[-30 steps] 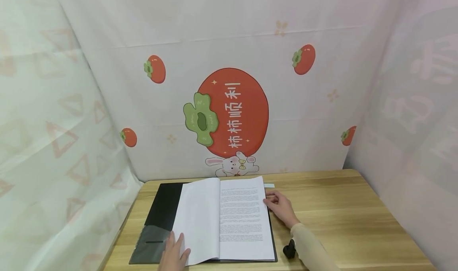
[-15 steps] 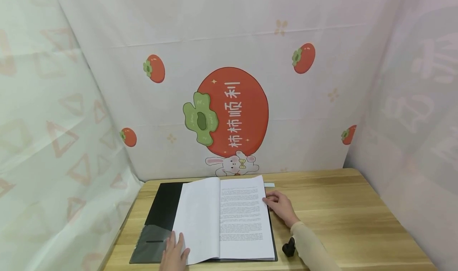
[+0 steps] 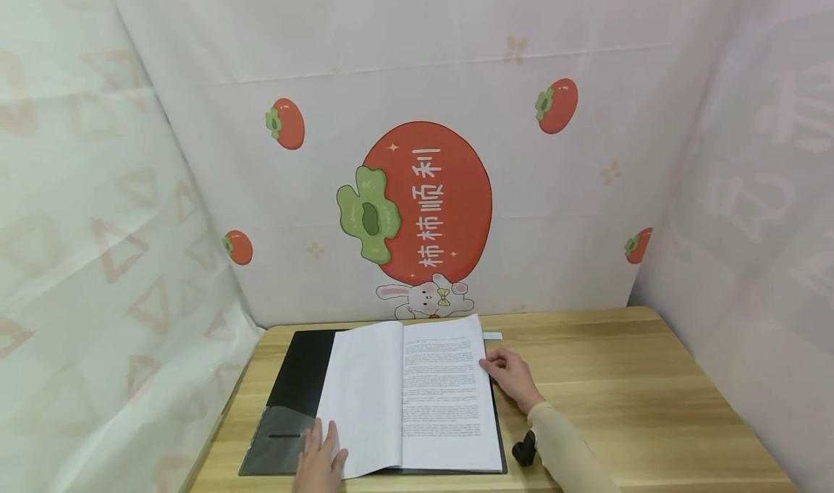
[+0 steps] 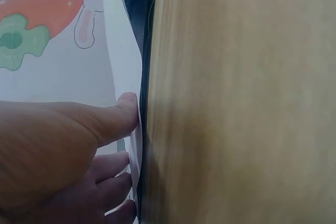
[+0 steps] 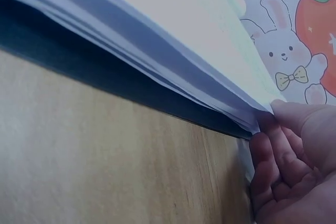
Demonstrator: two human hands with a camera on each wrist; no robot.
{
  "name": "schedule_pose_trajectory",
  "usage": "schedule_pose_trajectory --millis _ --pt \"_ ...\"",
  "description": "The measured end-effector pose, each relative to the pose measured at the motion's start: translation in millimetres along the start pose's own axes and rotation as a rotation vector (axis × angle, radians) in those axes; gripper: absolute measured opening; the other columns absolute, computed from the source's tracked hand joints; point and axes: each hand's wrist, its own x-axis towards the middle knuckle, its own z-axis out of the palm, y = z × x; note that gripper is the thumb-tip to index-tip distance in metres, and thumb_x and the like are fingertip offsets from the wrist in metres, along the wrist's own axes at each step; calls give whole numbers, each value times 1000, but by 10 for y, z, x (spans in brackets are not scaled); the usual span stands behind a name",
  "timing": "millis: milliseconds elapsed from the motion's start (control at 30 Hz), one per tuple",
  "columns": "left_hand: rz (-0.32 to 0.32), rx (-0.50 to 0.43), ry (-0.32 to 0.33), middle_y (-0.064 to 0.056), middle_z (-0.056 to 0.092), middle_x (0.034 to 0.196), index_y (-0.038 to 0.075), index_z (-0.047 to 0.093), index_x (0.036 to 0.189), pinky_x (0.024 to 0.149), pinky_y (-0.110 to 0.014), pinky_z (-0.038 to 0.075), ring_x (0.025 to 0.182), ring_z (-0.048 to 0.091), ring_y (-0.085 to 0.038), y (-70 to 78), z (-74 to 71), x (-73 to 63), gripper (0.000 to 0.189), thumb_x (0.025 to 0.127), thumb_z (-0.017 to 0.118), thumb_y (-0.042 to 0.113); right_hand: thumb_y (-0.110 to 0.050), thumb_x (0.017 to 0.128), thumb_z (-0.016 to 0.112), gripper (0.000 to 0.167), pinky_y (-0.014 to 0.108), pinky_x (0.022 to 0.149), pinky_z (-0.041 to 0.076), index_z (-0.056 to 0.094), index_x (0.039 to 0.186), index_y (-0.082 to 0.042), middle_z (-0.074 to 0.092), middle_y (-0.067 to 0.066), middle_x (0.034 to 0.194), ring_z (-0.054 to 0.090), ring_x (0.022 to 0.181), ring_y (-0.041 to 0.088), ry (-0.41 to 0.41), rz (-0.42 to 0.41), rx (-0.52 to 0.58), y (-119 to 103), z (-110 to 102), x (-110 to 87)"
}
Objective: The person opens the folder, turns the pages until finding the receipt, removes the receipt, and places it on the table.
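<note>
A dark folder [image 3: 308, 366] lies spread on the table with a thick stack of white sheets in it. The left sheets [image 3: 365, 392] look blank; the right sheet [image 3: 439, 384] carries lines of small print. My left hand [image 3: 319, 460] rests with straight fingers on the lower left of the sheets and the folder beside them. In the left wrist view its thumb touches the paper. At the right edge, my right hand [image 3: 513, 378] pinches sheets between thumb and fingers; in the right wrist view, paper [image 5: 184, 45] is lifted off the folder cover [image 5: 105, 61] there.
The wooden table [image 3: 606, 392] extends to the right of the folder. A small black object [image 3: 524, 449] is by the right wrist. A pale blue tab [image 3: 493, 336] sticks out behind the folder's upper right corner. A printed cloth [image 3: 554, 211] hangs behind.
The top right corner of the printed sheet has risen slightly, with my right hand still at its edge. My left hand has stayed in place; the head view has shifted a little.
</note>
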Motion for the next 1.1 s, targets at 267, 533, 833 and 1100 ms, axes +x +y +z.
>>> schedule_pose_trajectory --millis 267,533,833,1100 --pt "9 -4 3 -46 29 157 -15 49 145 109 -80 29 144 26 -66 -16 14 0 56 101 68 12 -16 101 71 11 31 78 49 70 100 -5 69 3 91 60 84 17 45 -64 -68 -12 53 -14" --pt "19 -19 3 -46 28 157 -16 49 146 108 -81 28 144 25 -67 -37 18 -4 56 101 67 13 -13 102 69 11 31 74 48 69 99 -3 66 4 87 57 80 18 53 -110 -88 -56 90 -18" --pt "32 -13 34 -46 30 156 -15 50 145 108 -80 30 144 27 -66 -25 17 -28 56 100 68 12 -11 100 71 9 29 74 50 73 97 -3 68 3 87 59 79 15 80 -143 -101 -69 95 -38" --pt "29 -11 30 -45 30 156 -15 50 145 108 -80 30 144 27 -66 -18 24 -17 56 99 69 11 -10 100 71 11 30 75 51 77 100 0 71 4 88 60 80 15 98 -122 -118 -107 85 -44"
